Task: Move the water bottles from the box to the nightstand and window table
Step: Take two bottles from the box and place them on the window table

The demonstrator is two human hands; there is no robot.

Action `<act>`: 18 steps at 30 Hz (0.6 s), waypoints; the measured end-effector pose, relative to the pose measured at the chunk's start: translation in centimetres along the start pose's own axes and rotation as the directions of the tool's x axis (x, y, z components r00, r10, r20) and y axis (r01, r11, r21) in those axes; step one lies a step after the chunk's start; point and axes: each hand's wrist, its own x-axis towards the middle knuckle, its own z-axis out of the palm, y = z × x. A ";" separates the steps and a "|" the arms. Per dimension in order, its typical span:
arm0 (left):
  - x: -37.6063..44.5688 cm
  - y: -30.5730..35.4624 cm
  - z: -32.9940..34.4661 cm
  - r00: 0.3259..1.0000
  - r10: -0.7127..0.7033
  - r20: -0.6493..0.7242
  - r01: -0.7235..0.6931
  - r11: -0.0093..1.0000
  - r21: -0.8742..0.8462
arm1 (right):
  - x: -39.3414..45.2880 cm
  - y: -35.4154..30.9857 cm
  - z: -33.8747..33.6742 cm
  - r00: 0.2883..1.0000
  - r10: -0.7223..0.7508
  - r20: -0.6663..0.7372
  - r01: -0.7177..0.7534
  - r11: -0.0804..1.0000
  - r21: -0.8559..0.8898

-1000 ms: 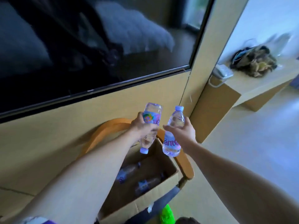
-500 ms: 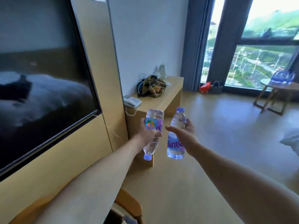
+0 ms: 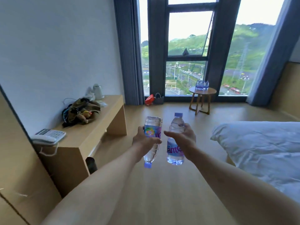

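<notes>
My left hand (image 3: 142, 141) grips a clear water bottle (image 3: 151, 127) upside down, its purple cap pointing at the floor. My right hand (image 3: 183, 138) holds a second water bottle (image 3: 176, 153) upright, cap on top. Both are held out in front of me over the wooden floor. Far ahead, by the window, stands the small round window table (image 3: 209, 91) with several water bottles (image 3: 202, 85) grouped on it. The box is out of view.
A wooden desk (image 3: 90, 135) runs along the left wall with a telephone (image 3: 48, 135), a heap of bags (image 3: 81, 111) and a kettle (image 3: 98, 91). A bed with white bedding (image 3: 259, 146) fills the right. A red bag (image 3: 149, 99) lies by the curtain.
The view has swung right, away from the box and TV, toward the window and its table. Both hands still hold their bottles in the same way.
</notes>
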 end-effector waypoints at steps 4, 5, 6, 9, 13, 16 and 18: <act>4.3 2.4 6.2 0.995 0.045 0.086 -0.049 0.997 0.052 | 4.8 1.3 -4.4 0.996 0.019 -0.087 -0.019 1.000 -0.004; 5.5 2.9 7.7 0.993 0.053 0.107 -0.060 0.997 0.058 | 6.0 1.6 -5.3 0.994 0.026 -0.108 -0.028 1.000 -0.012; 6.8 3.4 9.1 0.990 0.059 0.126 -0.067 0.996 0.058 | 7.2 1.9 -6.2 0.991 0.035 -0.131 -0.038 0.999 -0.021; 11.0 4.3 13.1 0.982 0.072 0.177 -0.082 0.996 0.047 | 11.3 3.2 -8.2 0.977 0.062 -0.204 -0.072 0.997 -0.042; 18.0 5.1 18.3 0.961 0.109 0.254 -0.125 0.991 0.050 | 18.0 5.1 -9.9 0.958 0.064 -0.278 -0.100 0.988 -0.119; 23.9 5.7 21.8 0.939 0.131 0.318 -0.155 0.987 0.052 | 24.2 6.2 -10.5 0.941 0.067 -0.332 -0.119 0.983 -0.139; 28.1 6.4 24.0 0.929 0.133 0.346 -0.160 0.986 0.051 | 28.5 6.5 -10.6 0.930 0.077 -0.361 -0.131 0.983 -0.129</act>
